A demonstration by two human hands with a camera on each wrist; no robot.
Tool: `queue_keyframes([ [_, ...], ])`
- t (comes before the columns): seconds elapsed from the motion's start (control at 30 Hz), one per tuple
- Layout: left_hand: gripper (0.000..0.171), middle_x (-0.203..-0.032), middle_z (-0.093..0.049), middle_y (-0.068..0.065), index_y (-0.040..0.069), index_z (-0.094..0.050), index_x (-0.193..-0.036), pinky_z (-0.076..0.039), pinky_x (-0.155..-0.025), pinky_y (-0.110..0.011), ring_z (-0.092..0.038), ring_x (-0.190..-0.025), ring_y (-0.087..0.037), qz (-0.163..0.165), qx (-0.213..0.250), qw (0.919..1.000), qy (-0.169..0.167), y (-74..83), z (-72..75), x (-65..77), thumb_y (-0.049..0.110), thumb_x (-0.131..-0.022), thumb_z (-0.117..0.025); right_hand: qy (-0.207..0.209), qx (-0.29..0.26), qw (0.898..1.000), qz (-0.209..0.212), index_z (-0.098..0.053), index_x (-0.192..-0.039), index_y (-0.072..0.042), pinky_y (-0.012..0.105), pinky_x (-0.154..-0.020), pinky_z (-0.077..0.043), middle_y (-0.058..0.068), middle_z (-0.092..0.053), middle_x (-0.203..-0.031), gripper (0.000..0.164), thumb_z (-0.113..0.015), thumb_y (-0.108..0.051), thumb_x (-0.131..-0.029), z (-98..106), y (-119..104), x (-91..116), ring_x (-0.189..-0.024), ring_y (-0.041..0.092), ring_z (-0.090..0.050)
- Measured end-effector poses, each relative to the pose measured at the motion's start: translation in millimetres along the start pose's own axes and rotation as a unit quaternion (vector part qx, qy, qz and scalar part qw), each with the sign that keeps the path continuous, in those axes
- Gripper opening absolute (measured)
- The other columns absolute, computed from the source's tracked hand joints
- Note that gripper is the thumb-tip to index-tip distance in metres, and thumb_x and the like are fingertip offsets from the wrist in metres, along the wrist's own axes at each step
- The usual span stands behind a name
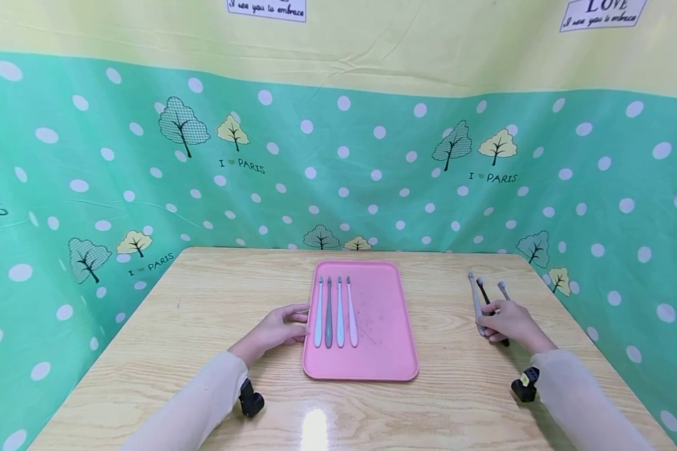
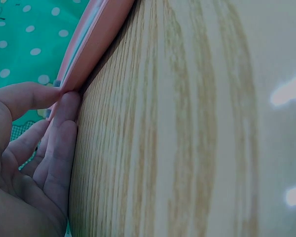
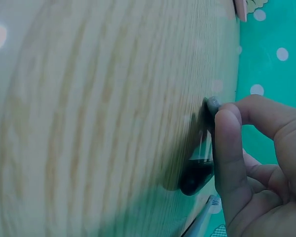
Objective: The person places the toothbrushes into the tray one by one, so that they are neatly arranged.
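A pink tray [image 1: 383,313] lies on the table, with several toothbrushes side by side along its left half. Among them are a dark grey toothbrush [image 1: 329,319] and a pale pink toothbrush [image 1: 352,319], heads pointing away. My left hand [image 1: 279,327] holds the tray's left edge, thumb at the rim and fingers against the side in the left wrist view. On the right, my right hand [image 1: 510,324] pinches a grey toothbrush [image 1: 475,294] between thumb and forefinger. A black toothbrush [image 3: 197,177] lies beneath that hand. Another grey toothbrush [image 1: 503,289] is beyond it, partly hidden by the fingers.
The wooden table [image 1: 203,313] runs back to a green dotted curtain [image 1: 344,169], which also closes both sides. Each wrist carries a small black camera, one of them the left wrist camera [image 1: 251,399]. Light glares off the table's front.
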State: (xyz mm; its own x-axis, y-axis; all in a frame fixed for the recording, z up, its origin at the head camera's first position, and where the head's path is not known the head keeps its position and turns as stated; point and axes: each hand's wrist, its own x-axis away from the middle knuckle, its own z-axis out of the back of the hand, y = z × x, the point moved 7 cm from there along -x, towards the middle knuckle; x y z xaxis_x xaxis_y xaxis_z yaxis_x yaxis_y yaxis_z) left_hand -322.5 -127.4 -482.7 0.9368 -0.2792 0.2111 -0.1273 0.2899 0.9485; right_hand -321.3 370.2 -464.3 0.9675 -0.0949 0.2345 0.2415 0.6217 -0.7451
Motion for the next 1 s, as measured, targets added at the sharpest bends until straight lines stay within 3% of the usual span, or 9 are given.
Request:
queue_keyframes([
  [0.53,0.067,-0.124,-0.059,-0.013,0.005,-0.047,-0.148,-0.058,-0.083,-0.037,-0.071,-0.092,-0.024,-0.007,0.000,1.0000,-0.002,1.8,-0.6,1.4,0.013,-0.088,-0.075,-0.003,0.008,1.000,0.005,-0.055,-0.122,0.013,0.032,-0.058,-0.060,0.012,-0.066,-0.077,0.038,-0.066,-0.011,-0.094,-8,-4,2,-0.062,0.017,-0.067],
  [1.0,0.066,-0.122,-0.059,-0.012,0.007,-0.048,-0.148,-0.059,-0.083,-0.037,-0.070,-0.092,-0.023,0.001,-0.004,1.0000,0.005,1.6,-0.8,1.2,0.014,-0.088,-0.074,-0.022,-0.026,0.999,0.021,-0.050,-0.127,0.016,0.032,-0.058,-0.061,0.011,-0.066,-0.073,0.046,-0.065,-0.012,-0.095,-15,-11,5,-0.060,0.016,-0.067],
])
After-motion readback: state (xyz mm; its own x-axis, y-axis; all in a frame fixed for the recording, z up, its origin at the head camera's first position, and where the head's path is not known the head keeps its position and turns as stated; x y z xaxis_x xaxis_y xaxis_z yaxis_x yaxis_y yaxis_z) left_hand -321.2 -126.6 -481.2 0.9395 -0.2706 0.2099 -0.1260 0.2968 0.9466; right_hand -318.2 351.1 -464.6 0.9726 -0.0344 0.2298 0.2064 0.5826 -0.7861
